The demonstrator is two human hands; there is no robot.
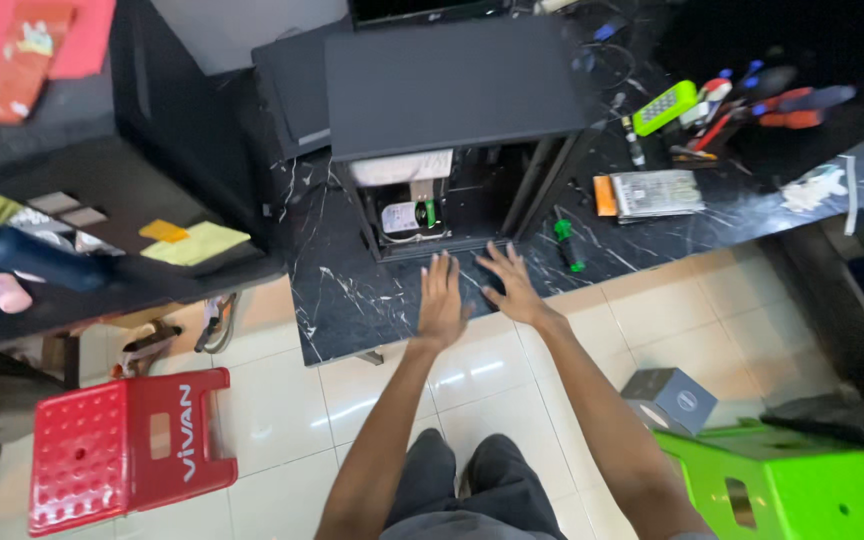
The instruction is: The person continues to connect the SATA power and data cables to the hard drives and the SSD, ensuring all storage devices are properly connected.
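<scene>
A black computer case [457, 90] stands on a black marble-patterned table [352, 300], its open side facing me. Inside I see a hard drive [407, 217] and a pale flat part above it. My left hand [442, 298] lies flat on the table just in front of the case, fingers spread, holding nothing. My right hand [512, 285] rests beside it, fingers apart, palm down near the case's lower edge. A green-handled screwdriver [567, 243] lies on the table just right of my right hand.
Tools, a green calculator [665, 106] and a metal-cased part [657, 192] crowd the table's right side. A red plastic stool [127, 447] stands at lower left, a green stool [792, 485] and a small grey box [670, 400] at lower right. A cluttered dark desk sits left.
</scene>
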